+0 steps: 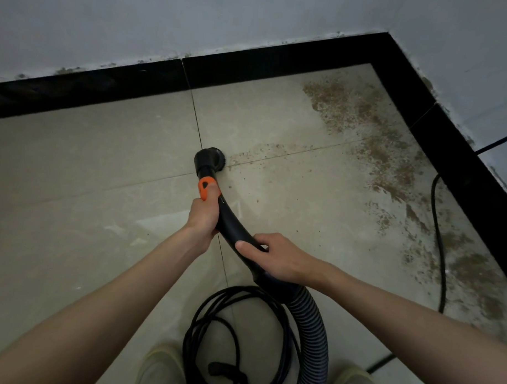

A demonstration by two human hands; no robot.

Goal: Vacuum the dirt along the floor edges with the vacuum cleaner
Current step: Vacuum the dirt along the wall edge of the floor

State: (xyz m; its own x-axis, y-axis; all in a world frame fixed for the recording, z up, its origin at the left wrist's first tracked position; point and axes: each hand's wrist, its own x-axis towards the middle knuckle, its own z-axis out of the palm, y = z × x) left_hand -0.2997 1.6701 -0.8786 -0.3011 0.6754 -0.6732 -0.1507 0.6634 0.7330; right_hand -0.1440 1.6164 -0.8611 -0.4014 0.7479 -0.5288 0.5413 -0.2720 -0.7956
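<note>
A black curved vacuum wand (pixel 234 225) with an orange collar (pixel 208 187) ends in a round black nozzle (pixel 210 158) that rests on the beige tile floor at a grout cross. My left hand (pixel 202 216) grips the wand just below the orange collar. My right hand (pixel 276 255) holds the wand lower down, where it joins the ribbed grey hose (pixel 310 331). Brown dirt (pixel 372 132) lies in a wide band along the right wall, and a thin trail of it (pixel 265 152) reaches the nozzle.
Black skirting (pixel 251 68) runs along both walls and meets in the far right corner. A coil of black cable (pixel 233 334) lies between my shoes (pixel 160 366). Another black cord (pixel 437 235) runs along the right skirting through the dirt.
</note>
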